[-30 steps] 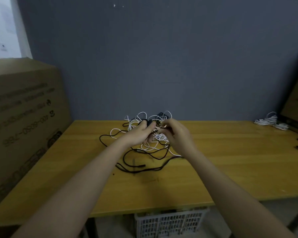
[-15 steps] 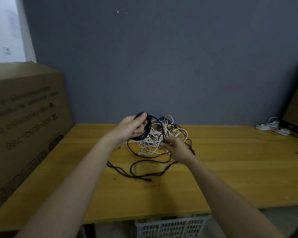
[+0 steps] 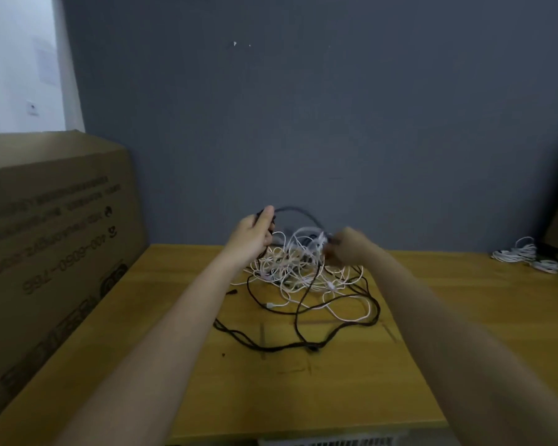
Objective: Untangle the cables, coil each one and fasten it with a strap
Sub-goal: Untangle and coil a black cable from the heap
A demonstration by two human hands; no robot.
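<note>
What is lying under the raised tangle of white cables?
Under the white cables the wooden table shows, with black cable loops trailing across it. What lies beneath the densest part is hidden.

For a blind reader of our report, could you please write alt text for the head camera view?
Two bare hands lift a tangle of black and white cables above a wooden table: the left hand grips a black cable that arches toward the blurred right hand. A cardboard box stands at left, and a white cable bundle lies far right.
</note>
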